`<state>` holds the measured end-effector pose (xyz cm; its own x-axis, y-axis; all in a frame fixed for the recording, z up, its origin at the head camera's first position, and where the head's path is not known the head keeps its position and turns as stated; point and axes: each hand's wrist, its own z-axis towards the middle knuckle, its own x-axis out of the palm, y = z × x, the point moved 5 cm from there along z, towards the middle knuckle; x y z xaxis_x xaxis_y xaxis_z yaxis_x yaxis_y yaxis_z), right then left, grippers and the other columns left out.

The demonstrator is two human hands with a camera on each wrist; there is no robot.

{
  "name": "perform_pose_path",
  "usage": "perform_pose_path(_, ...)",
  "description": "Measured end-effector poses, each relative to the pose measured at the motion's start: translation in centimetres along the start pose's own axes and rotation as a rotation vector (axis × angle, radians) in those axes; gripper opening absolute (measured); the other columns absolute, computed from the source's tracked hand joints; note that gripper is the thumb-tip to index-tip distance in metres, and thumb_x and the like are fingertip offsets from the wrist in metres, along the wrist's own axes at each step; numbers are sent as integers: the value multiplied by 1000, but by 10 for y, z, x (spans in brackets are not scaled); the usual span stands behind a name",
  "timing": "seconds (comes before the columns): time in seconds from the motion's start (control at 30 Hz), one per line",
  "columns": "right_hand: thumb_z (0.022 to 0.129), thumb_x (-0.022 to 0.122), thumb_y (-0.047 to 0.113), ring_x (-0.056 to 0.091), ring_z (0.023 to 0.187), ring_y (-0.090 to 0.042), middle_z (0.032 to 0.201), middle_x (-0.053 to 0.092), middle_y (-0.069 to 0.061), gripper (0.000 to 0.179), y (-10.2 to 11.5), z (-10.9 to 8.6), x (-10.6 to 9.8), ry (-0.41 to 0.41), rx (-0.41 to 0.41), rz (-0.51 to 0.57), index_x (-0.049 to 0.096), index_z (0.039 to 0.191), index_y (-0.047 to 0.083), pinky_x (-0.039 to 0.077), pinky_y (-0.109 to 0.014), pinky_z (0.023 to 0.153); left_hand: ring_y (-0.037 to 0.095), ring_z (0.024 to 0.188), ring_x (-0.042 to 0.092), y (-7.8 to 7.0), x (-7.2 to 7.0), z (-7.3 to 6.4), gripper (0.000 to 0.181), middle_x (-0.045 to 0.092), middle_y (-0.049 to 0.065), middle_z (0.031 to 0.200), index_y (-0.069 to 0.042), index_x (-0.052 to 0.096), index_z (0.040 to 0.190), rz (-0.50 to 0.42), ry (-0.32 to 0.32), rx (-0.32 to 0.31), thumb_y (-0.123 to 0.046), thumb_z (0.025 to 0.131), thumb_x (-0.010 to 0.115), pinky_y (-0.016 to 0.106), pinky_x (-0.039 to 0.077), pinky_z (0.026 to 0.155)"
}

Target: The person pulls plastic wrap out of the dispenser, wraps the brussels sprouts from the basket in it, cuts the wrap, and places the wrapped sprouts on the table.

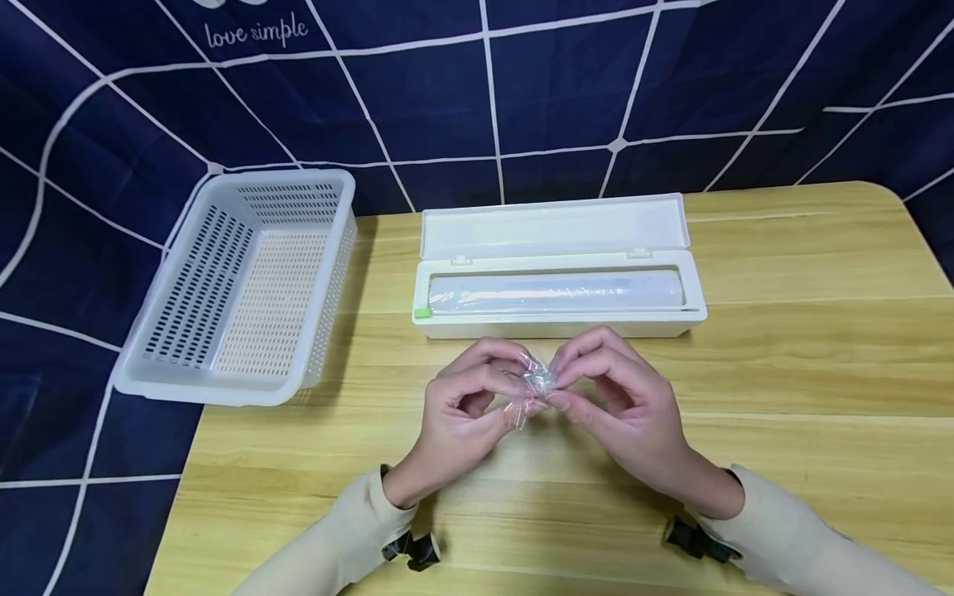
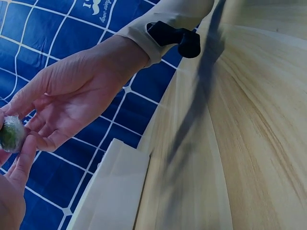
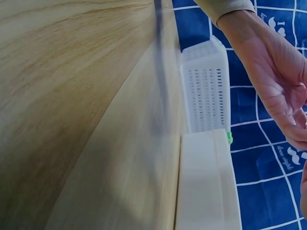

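A small rounded green item in clear plastic wrap (image 2: 13, 134) shows between the fingers in the left wrist view; its kind cannot be told. From the head view only the crumpled, twisted wrap (image 1: 540, 381) is visible, the rest being hidden by the fingers. My left hand (image 1: 465, 401) pinches this bundle from the left. Opposite it, my right hand (image 1: 629, 406) pinches the wrap with thumb and fingertips. Both hands are above the table, just in front of a white plastic wrap dispenser (image 1: 559, 329). Its lid (image 1: 555, 228) stands open, showing the wrap roll (image 1: 555, 291) inside.
A white perforated basket (image 1: 339, 248) stands at the table's left edge. The dispenser's front left corner carries a green slider (image 1: 423, 313). Behind the wooden table (image 1: 805, 348) hangs a dark blue checked cloth (image 1: 559, 91).
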<state>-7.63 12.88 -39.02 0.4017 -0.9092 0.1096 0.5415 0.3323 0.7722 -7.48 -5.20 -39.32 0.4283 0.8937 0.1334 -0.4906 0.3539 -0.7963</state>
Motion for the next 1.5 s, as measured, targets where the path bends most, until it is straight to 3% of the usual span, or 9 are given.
perform_pose_path(0.27, 100, 77, -1, 62, 113, -28, 116, 62, -18, 19, 0, -1, 1, 11, 10, -12, 68, 108, -15, 60, -31, 96, 30, 116, 67, -3, 0, 1, 26, 64, 32, 117, 15, 68, 101, 10, -7, -12, 33, 81, 73, 49, 60, 98)
perform_pose_path(0.53, 101, 77, 1, 62, 112, -27, 118, 62, -18, 20, 0, -1, 1, 11, 10, -34, 69, 111, -15, 59, -29, 94, 26, 120, 65, -1, 1, 1, 51, 56, 40, 124, 24, 55, 131, -24, -15, -67, 33, 83, 71, 43, 56, 105)
perform_pose_path(0.73, 101, 78, 3, 62, 117, -29, 118, 62, -21, 22, 0, -1, -1, 10, -11, -45, 69, 109, -16, 59, -31, 98, 30, 122, 65, 1, -1, 0, 43, 60, 35, 130, 23, 62, 127, 28, -34, -101, 29, 85, 72, 44, 56, 106)
perform_pose_path(0.93, 99, 81, 3, 62, 116, -28, 117, 62, -20, 21, -1, -1, -2, 7, -35, -51, 70, 104, -14, 59, -28, 95, 33, 122, 68, 0, -2, 0, 42, 67, 32, 131, 19, 65, 130, 62, 0, -114, 24, 89, 73, 52, 56, 105)
perform_pose_path(1.27, 99, 81, 4, 62, 113, -27, 114, 62, -20, 23, -1, -1, 0, 0, -97, -76, 70, 103, -16, 59, -28, 95, 27, 117, 66, -1, 1, -1, 43, 59, 33, 137, 18, 63, 136, -12, 26, -130, 26, 93, 67, 34, 62, 92)
perform_pose_path(1.5, 100, 80, 4, 63, 110, -27, 111, 62, -20, 20, -1, -1, 0, -22, -137, -84, 72, 100, -15, 59, -26, 92, 30, 121, 65, 0, 1, -1, 45, 60, 32, 138, 17, 63, 138, -10, 49, -140, 23, 94, 69, 38, 62, 92)
